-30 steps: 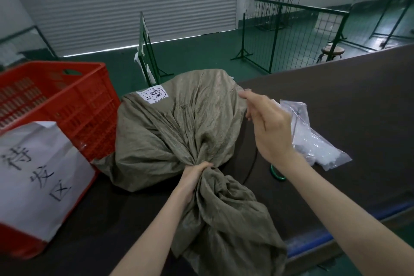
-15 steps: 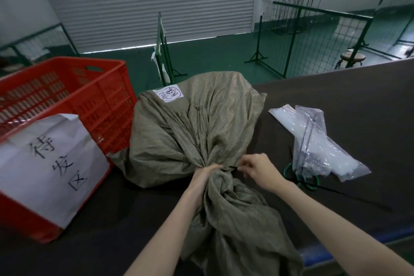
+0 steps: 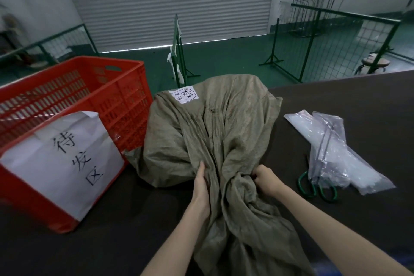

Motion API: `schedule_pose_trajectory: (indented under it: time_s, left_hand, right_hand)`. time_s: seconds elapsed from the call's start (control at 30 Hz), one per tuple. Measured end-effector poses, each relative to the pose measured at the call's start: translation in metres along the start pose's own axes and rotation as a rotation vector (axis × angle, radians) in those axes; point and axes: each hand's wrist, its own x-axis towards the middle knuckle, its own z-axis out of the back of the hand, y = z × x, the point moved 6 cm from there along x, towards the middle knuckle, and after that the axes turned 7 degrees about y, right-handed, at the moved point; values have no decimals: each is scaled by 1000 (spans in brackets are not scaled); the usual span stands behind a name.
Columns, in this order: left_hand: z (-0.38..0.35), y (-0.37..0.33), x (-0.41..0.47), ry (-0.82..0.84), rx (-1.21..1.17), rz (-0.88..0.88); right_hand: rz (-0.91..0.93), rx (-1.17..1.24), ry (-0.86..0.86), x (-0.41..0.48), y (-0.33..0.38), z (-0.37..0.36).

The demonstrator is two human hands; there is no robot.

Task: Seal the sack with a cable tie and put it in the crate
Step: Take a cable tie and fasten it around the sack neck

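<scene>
— What has changed at the table (image 3: 358, 105)?

— The right hand (image 3: 265, 179), up in the air a second ago, is now down at the right of the gathered neck of the sack (image 3: 212, 123). It is curled into a fist and pinches a dark sliver, which I take for the cable tie (image 3: 251, 175).

— And the other?

— The left hand (image 3: 201, 189) clasps the neck from the left. Its thumb lies straight up the cloth and its fingers are lost in the folds.

— Is it sealed, then?

— Not that I can see. Most of the tie is hidden, so I cannot tell whether it goes round. My guess is that it is being threaded now.

— Where does the sack lie?

— On the table, touching the red crate (image 3: 125, 105) at its left. Scissors (image 3: 313, 189) and a plastic bag (image 3: 331, 148) lie well apart at its right. Tightening and lifting it in are still to come.
</scene>
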Motion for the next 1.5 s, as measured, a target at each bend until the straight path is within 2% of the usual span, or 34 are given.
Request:
schedule_pose_trajectory:
  time_s: [0.1, 0.23, 0.3, 0.37, 0.43, 0.5, 0.67, 0.73, 0.8, 1.03, 1.27, 1.33, 1.5]
  left_hand:
    - [20, 2, -4, -135, -121, -95]
    - [34, 14, -8, -269, -229, -85]
    - [39, 20, -8, -360, -202, -54]
    - [42, 19, -8, -397, -24, -13]
    - [40, 19, -10, -346, 208, 55]
    - [35, 13, -13, -295, 364, 78]
    - [42, -1, -6, -273, 628, -42]
    - [53, -10, -5, -360, 816, -108]
    - [55, -24, -14, -468, 898, -219]
    - [63, -65, -40, -527, 651, -519]
    - [59, -90, -43, -392, 518, -607]
    - [54, -94, -42, -339, 441, -623]
    - [33, -95, -35, -139, 237, -599]
  right_hand:
    - [-7, 80, 14, -3, 0, -6]
    - [14, 267, 114, -8, 8, -21]
    - [29, 362, 99, -9, 12, -25]
    - [11, 396, 53, -4, 7, -25]
    - [-16, 467, 21, -3, 4, -25]
    - [-7, 427, 9, 0, 1, -26]
    - [24, 278, -11, -7, 6, -20]
    - [-13, 289, 4, -9, 4, -17]
    - [18, 159, -24, -14, 8, -5]
    - [9, -2, -31, -14, -13, 34]
    - [-45, -57, -50, -18, -36, 71]
    - [-40, 53, -69, -20, -40, 80]
    - [35, 710, -75, -26, -27, 86]
